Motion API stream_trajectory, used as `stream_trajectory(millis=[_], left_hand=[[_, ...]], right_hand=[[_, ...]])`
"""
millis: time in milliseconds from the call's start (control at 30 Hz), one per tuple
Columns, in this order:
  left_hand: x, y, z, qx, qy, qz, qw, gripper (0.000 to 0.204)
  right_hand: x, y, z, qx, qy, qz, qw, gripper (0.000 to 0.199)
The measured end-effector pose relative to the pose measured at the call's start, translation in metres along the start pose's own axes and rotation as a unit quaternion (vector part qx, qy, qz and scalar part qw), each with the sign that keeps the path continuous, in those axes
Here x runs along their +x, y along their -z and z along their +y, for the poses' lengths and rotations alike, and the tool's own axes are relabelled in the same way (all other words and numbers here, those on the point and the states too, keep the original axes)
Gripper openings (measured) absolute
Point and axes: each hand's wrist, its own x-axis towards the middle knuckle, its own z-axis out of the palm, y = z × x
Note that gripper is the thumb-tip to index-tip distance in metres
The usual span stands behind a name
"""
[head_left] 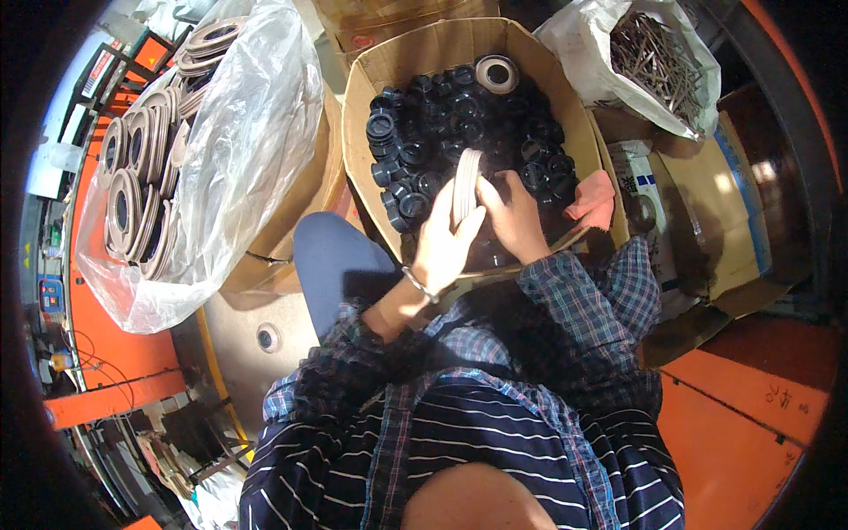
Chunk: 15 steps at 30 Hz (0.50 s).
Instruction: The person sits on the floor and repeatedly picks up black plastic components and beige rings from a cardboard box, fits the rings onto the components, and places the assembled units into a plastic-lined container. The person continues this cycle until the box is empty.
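Observation:
My left hand (442, 243) is closed around a short stack of beige rings (467, 181), held on edge above the cardboard box (356, 115). Close on its right is my right hand (517, 216), fingers curled and thumb side near the stack. What its fingers hold, if anything, is hidden against the dark pieces. Beneath both hands the box is filled with many glossy black round caps (411, 205). One beige ring with a dark centre (497, 74) lies on the caps at the far side.
At the left, a clear plastic bag (265, 115) holds stacked beige rings (124, 212). A white sack (583, 40) of thin metal pieces (654, 66) stands far right. A pinkish cloth (592, 200) hangs at the box's right edge. One ring (268, 337) lies lower left.

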Motion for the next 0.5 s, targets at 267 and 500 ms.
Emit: stream_trajectory(millis=[267,500], left_hand=[[0.006,0.018,0.0,-0.018,-0.004,0.033,0.999,0.044],[-0.009,0.008,-0.002,0.028,-0.005,0.062,0.998,0.05]], right_hand=[[-0.006,0.004,0.002,-0.069,0.192,-0.007,0.979,0.049],[-0.008,-0.003,0.002,-0.059,0.151,-0.012,0.987,0.052]])
